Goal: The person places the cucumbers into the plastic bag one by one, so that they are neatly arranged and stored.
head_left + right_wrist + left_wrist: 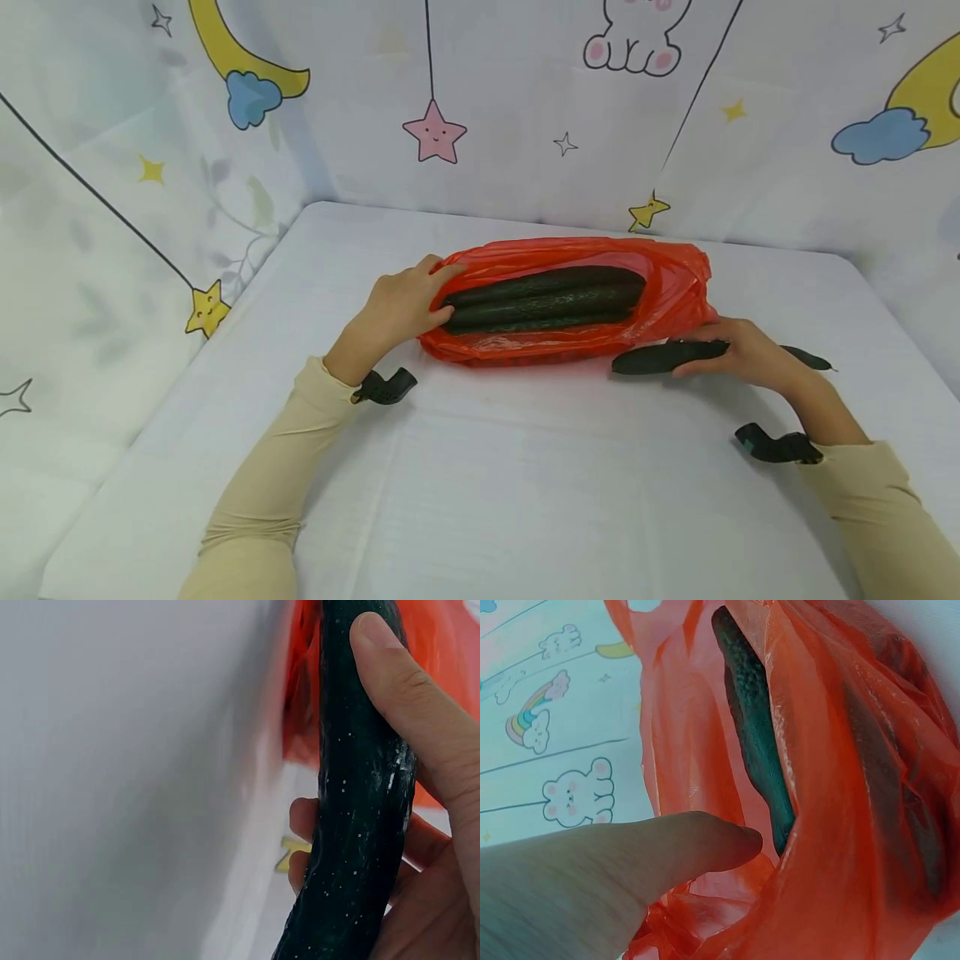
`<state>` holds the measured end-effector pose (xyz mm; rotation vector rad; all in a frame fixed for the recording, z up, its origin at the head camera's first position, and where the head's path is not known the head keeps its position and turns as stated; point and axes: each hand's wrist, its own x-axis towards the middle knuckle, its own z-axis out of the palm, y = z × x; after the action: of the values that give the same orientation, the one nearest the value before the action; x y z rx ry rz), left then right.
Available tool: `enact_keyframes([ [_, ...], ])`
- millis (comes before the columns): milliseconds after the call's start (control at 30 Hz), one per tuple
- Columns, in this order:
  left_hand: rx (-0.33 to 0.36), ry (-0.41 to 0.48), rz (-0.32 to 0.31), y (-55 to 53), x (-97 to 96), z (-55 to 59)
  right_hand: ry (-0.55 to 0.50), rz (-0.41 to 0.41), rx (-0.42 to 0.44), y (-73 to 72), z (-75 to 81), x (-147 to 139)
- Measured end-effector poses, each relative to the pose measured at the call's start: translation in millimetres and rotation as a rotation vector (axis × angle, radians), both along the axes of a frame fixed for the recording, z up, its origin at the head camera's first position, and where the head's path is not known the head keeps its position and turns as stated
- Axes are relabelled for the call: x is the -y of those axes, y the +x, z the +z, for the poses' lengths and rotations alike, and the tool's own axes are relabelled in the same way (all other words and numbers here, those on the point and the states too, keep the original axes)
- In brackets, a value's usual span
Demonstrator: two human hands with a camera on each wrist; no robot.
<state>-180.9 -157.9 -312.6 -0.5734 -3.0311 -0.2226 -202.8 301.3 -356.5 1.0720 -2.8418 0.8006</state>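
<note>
A red plastic bag (678, 287) lies on its side across the far middle of the table, its opening showing several dark green cucumbers (547, 302) side by side. My left hand (397, 304) holds the bag's left end, thumb by the cucumber tips. In the left wrist view the thumb (705, 844) lies against the red plastic, near one cucumber (759, 735); the other fingers are hidden. My right hand (742, 354) grips a single cucumber (364, 802) around its middle, just off the bag's front right corner. Its fingertips show behind the cucumber in the right wrist view.
White cloth covers the table (525, 475). Behind it hangs a white backdrop (510, 100) printed with moons, stars and bears. A black wrist mount (386, 387) sticks out from the left cuff, and another black mount (776, 444) from the right.
</note>
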Motion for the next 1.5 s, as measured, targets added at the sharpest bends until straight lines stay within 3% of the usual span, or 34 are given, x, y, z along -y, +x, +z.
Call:
enact_keyframes([
  [133,-0.004,0.001,-0.005,0.0,0.4,0.4,-0.025,0.078,-0.039,4.9,1.0,10],
  [367,-0.007,0.003,-0.007,-0.7,0.6,-0.8,-0.036,0.164,-0.012,17.5,7.5,28],
  [700,-0.019,0.003,-0.010,-0.1,0.8,1.6,0.036,0.208,-0.026,35.7,19.7,50],
  [1033,-0.016,0.001,-0.006,0.8,2.3,1.5,0.015,0.311,0.016,52.0,35.6,76],
  [1233,-0.024,0.014,-0.011,1.5,1.9,0.2,-0.001,0.389,-0.040,58.3,41.0,90],
  [1500,-0.039,0.014,-0.016,1.1,1.5,0.6,0.052,0.400,-0.105,71.6,51.4,107],
])
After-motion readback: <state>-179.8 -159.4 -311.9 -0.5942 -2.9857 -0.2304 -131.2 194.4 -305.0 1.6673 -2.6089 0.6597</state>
